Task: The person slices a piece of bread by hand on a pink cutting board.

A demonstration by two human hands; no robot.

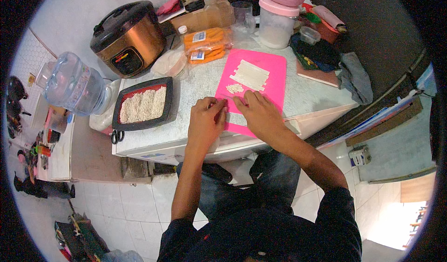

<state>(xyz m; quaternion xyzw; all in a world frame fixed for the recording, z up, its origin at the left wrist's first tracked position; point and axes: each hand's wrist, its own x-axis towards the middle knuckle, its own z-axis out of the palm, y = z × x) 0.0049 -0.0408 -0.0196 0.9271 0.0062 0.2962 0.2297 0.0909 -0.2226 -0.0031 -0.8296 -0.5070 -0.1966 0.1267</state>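
Observation:
On a bright pink cutting board (276, 73) lie flat off-white strips (250, 75), side by side with uneven ends. A small heap of short cut pieces (234, 88) sits just below them. My right hand (262, 113) is over the board's near part, its fingers closed around a thin greyish blade (227, 96) that is mostly hidden. Beside it, my left hand (208, 119) rests at the board's left edge with thumb and fingertips drawn together. Whether anything is pinched there cannot be seen. Left of the hands, a dark tray (170, 98) with a red inside holds many similar pieces (144, 105).
Black-handled scissors (118, 136) lie by the tray at the white surface's (195, 84) front edge. Behind stand a copper-coloured rice cooker (129, 42), orange packets (206, 45) and a pink-lidded container (277, 24). A large water bottle (75, 84) is at left; dark cloth (316, 52) lies right.

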